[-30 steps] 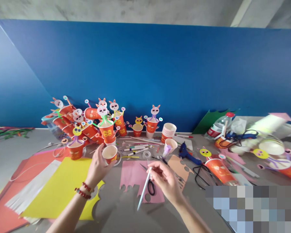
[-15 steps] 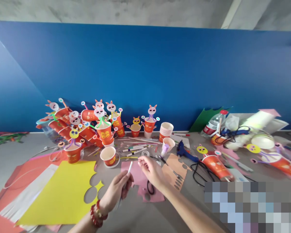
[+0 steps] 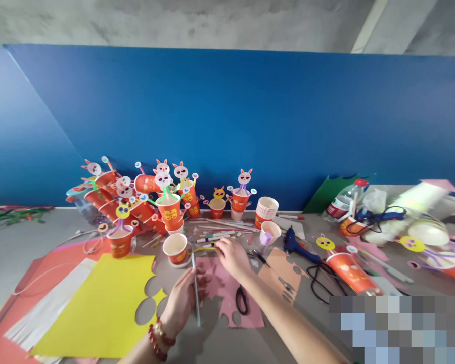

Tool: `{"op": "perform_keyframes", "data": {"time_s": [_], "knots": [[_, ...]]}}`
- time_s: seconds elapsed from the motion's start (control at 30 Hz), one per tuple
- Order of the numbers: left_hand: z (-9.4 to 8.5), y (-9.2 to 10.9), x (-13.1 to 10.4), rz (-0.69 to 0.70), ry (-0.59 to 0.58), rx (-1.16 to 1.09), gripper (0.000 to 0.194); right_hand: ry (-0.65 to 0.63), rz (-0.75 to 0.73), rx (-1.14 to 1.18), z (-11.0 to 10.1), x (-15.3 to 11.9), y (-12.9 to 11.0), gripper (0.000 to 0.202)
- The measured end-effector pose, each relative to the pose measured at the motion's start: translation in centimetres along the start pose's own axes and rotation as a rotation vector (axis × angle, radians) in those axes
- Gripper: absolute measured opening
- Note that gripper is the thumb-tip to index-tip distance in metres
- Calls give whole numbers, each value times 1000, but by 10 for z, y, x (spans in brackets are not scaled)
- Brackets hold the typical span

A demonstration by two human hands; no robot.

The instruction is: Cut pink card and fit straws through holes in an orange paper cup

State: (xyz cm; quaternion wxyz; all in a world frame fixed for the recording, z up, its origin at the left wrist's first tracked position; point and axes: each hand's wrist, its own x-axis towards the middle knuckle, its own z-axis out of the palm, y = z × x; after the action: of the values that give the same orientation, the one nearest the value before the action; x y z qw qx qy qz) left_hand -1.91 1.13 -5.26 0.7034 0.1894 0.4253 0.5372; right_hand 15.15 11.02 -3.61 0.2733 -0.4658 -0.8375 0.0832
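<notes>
My left hand point(image 3: 182, 298), with a bead bracelet at the wrist, is closed around a thin pale stick point(image 3: 197, 303) with a white upper end. The stick stands nearly upright, and the fingers behind it are blurred. My right hand point(image 3: 233, 258) reaches over the table with its fingertips pinched at the dark end of a yellow pen-like stick point(image 3: 203, 247). Beneath the hands lies pink paper point(image 3: 229, 306) with cut-outs, with black scissor handles point(image 3: 241, 300) on it. An open red paper cup point(image 3: 175, 248) stands on a roll of tape left of the right hand.
Red cups with animal faces point(image 3: 170, 210) crowd the back left. Yellow paper point(image 3: 94, 308) with round holes covers the front left. A blue glue gun point(image 3: 298, 245), a cup stack point(image 3: 266, 212), a bottle point(image 3: 345, 199) and a fallen cup point(image 3: 349, 270) are on the right.
The view has shifted slightly. The pale stick in my left hand has turned more upright. My right hand has moved away from it to the yellow stick, uncovering the scissor handles.
</notes>
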Motion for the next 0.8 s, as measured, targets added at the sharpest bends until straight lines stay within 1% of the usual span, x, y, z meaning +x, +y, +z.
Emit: {"op": "perform_keyframes", "data": {"time_s": [0.17, 0.33, 0.47, 0.53, 0.63, 0.7, 0.8], "knots": [[0, -1, 2, -16, 20, -43, 31, 81, 22, 39, -4, -10, 9, 15], [2, 2, -1, -17, 41, -75, 31, 120, 91, -10, -6, -14, 21, 20], [3, 3, -2, -20, 39, -90, 28, 77, 120, -97, -7, -6, 32, 20], [2, 1, -2, -18, 42, -92, 32, 47, 130, -144, -5, -3, 34, 26], [-1, -2, 1, -10, 43, -97, 40, 3, 139, -193, -1, -3, 29, 32], [-3, -4, 2, -3, 36, -106, 44, -33, 111, -199, 1, -7, 22, 31], [-6, -6, 3, -4, 16, -117, 46, -81, 55, -189, 0, -14, 15, 27]]}}
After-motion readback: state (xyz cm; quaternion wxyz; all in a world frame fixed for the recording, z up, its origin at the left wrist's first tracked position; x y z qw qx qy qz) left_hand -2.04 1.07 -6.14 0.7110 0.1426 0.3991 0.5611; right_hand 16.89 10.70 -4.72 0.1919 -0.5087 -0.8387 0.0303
